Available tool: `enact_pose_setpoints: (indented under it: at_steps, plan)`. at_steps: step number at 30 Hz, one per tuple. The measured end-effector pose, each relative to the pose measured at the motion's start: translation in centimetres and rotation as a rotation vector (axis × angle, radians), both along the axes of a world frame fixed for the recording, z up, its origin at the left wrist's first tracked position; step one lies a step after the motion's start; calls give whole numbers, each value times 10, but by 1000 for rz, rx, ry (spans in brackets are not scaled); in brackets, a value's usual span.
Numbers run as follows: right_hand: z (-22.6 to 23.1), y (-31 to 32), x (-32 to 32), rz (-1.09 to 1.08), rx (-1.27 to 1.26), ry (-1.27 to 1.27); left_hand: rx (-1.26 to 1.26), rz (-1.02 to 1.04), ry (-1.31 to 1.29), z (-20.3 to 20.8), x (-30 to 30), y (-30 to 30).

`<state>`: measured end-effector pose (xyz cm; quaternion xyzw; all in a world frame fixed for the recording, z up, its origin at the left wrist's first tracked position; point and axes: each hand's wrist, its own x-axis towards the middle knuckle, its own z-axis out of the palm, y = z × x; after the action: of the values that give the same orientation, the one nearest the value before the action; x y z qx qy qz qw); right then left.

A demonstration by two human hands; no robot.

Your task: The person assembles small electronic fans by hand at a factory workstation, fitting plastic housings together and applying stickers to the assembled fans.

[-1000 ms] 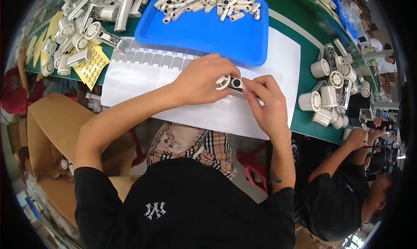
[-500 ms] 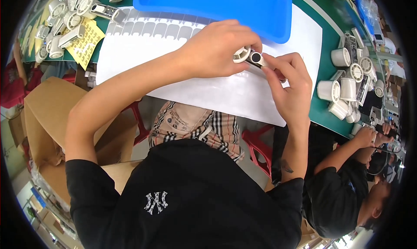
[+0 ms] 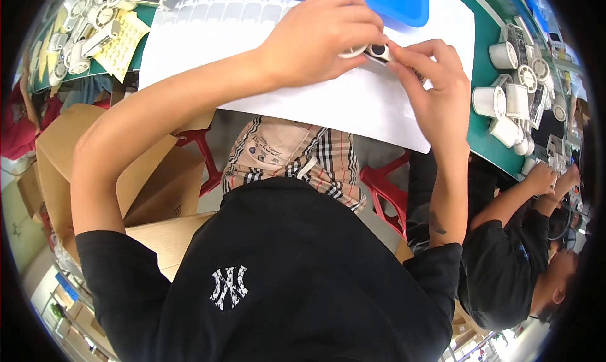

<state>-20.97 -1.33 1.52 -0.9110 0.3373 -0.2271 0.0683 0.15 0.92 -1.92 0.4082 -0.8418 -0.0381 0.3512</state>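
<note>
Between my two hands is a small white plastic device (image 3: 379, 52) with a black round spot on its end and a pale rounded part beside it. My left hand (image 3: 325, 40) grips the rounded part from the left, fingers curled over it. My right hand (image 3: 435, 75) pinches the other end with thumb and fingertips. Much of the device is hidden by my fingers. It is held over a white sheet (image 3: 278, 101) on the table, whose far left part carries rows of grey rounded stickers (image 3: 218, 12).
A blue tray (image 3: 401, 1) lies beyond my hands. Similar white devices are heaped at left (image 3: 79, 34) and right (image 3: 505, 101), the left ones by a yellow sticker sheet (image 3: 124, 43). An open cardboard box (image 3: 63, 138) stands at left. A co-worker's hand (image 3: 541, 179) works at right.
The whole view has shifted, so the table and tray sit higher in the picture. Both hands keep hold of the device, which looks turned slightly.
</note>
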Motion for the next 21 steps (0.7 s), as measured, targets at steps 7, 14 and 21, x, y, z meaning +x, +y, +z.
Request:
enact_pose_setpoints:
  at_steps: [7,14,21]
  plan:
    - [-28,8,-12,186,453,-162,117,101,-33,8,-21,27]
    - [-46,9,-7,156,116,-165,432,98,-90,42,-16,23]
    - [-34,5,-5,-78,760,-326,490,224,-39,41,-23,26]
